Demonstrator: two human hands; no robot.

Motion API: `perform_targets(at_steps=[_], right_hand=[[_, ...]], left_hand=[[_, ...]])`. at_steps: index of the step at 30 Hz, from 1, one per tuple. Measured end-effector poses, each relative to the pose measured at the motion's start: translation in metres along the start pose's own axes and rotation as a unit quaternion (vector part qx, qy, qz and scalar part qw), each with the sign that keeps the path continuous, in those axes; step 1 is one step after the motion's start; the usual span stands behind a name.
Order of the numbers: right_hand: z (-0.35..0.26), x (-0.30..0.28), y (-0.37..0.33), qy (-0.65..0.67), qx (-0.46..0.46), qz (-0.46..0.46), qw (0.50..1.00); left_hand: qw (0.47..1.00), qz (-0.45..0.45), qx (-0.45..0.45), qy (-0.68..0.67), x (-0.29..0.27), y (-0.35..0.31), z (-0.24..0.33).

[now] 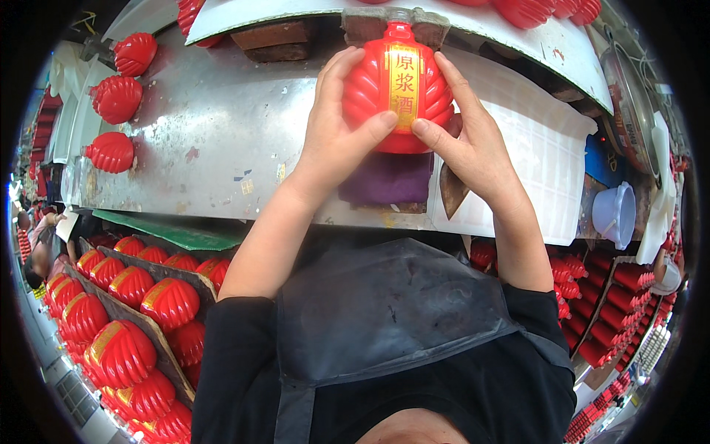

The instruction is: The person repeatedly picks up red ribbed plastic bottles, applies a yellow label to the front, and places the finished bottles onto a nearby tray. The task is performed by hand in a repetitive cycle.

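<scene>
A glossy red ribbed bottle (367,85) with a gold-yellow label (404,103) down its front lies in front of me, its neck pointing away into a grey block (359,28). My left hand (331,126) is wrapped around its left side, the thumb resting beside the label. On the other side my right hand (477,133) curves along the bottle, with its thumb tip at the label's lower right. Below the bottle's base a purple cloth (388,180) covers a support. Next to my right wrist is a brown wooden piece (452,191).
Three red bottles (117,99) stand along the metal table's (207,140) left end. A white shelf (296,16) crosses the back, more bottles on it. White sheeting (543,133) covers the right side, near a pale bucket (614,214). Crates of labelled bottles (122,351) stand lower left.
</scene>
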State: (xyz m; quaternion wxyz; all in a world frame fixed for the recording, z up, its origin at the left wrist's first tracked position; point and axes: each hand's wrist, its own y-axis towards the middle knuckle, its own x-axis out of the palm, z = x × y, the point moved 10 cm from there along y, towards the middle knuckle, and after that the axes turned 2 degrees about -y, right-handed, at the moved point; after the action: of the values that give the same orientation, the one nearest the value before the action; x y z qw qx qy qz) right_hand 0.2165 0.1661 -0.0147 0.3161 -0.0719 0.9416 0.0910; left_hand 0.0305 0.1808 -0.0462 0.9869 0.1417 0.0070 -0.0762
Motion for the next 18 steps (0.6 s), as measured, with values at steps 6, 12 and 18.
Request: perform_targets(at_steps=[6, 12, 18], right_hand=[[-0.009, -0.003, 0.000, -0.070, -0.044, 0.009, 0.997], [-0.007, -0.020, 0.006, -0.016, 0.031, 0.007, 0.999], [-0.033, -0.027, 0.024, -0.017, -0.079, 0.018, 0.997]], left_hand=[[0.999, -0.012, 0.009, 0.036, -0.001, 0.000, 0.000], [0.997, -0.019, 0.046, 0.061, -0.001, 0.008, 0.018], [0.958, -0.080, 0.121, 0.246, 0.008, 0.028, 0.041]])
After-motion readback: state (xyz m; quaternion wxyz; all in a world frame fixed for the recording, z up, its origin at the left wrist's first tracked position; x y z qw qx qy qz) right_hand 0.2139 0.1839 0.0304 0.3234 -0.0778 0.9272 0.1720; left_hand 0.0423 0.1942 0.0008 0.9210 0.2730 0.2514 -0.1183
